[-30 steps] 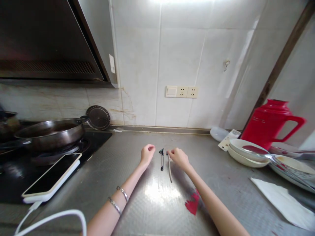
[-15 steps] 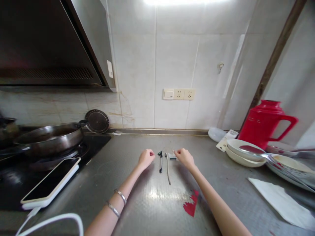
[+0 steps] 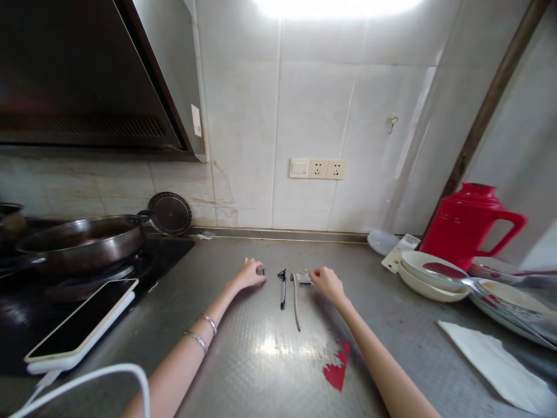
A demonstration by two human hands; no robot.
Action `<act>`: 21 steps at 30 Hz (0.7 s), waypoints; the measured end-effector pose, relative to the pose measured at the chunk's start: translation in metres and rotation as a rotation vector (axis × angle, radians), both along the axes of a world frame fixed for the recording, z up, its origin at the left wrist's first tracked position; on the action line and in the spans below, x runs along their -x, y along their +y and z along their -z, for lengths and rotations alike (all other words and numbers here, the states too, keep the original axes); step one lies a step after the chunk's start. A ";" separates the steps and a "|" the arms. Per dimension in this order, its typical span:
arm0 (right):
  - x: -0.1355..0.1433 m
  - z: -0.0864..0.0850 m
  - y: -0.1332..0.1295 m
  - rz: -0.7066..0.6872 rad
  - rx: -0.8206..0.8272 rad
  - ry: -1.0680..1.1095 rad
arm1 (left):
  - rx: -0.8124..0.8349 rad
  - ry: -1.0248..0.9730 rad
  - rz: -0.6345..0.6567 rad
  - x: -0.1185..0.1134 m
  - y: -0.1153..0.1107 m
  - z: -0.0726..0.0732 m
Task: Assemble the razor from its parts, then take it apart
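Observation:
On the metal counter, my left hand (image 3: 249,274) has its thumb and fingers parted around a small green-and-dark piece (image 3: 263,271); whether it touches the piece is unclear. A dark razor (image 3: 283,289) lies to its right, head toward the wall. Beside that is a thin grey stick-like item (image 3: 296,305). A small clear packet (image 3: 303,279) rests right of the stick, and the closed fingertips of my right hand (image 3: 327,283) are at its right edge. What these fingers pinch is too small to make out.
A red paper scrap (image 3: 336,368) lies nearer me. At left are a phone (image 3: 82,319) with a white cable and a pan (image 3: 87,241) on the stove. Stacked bowls (image 3: 430,284), a red thermos (image 3: 467,223) and a white napkin (image 3: 496,360) stand or lie at right.
My left hand has moved left, away from the razor, and its fingers have parted, with the small green piece now showing there. My right hand has barely moved beside the packet.

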State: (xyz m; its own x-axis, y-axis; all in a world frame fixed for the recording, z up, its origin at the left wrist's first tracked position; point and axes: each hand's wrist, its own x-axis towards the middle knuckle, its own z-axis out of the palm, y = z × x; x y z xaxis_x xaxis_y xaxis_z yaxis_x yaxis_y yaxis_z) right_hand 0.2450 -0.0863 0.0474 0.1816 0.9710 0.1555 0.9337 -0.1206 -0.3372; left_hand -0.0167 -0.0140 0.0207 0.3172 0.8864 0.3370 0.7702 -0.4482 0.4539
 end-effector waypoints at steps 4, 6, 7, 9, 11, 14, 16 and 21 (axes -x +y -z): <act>0.000 0.001 0.001 0.016 0.004 -0.013 | -0.022 0.024 0.024 -0.003 0.000 0.002; -0.001 0.002 0.001 0.018 0.002 -0.016 | -0.031 0.038 0.021 -0.003 0.001 0.003; -0.001 0.002 0.001 0.016 -0.002 -0.018 | -0.034 0.041 0.020 -0.003 0.001 0.003; -0.001 0.003 0.002 0.009 -0.009 -0.023 | -0.029 0.043 0.020 -0.003 0.002 0.004; -0.001 0.004 0.001 0.004 -0.015 -0.026 | -0.019 0.050 0.022 -0.002 0.002 0.004; 0.000 0.004 0.001 0.006 -0.026 -0.016 | -0.017 0.044 0.031 -0.003 0.001 0.004; 0.000 0.004 0.001 0.006 -0.041 0.017 | -0.031 0.015 0.061 -0.007 -0.001 0.001; 0.004 0.005 0.008 -0.167 -0.108 0.359 | -0.229 -0.112 0.203 -0.031 -0.019 -0.018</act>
State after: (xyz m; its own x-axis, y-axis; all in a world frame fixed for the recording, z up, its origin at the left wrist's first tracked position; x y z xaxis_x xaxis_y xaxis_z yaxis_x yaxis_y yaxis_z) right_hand 0.2415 -0.0787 0.0425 0.0840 0.9733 0.2136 0.7578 0.0768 -0.6480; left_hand 0.0143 -0.0327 0.0385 0.4296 0.7057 0.5634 0.6053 -0.6881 0.4003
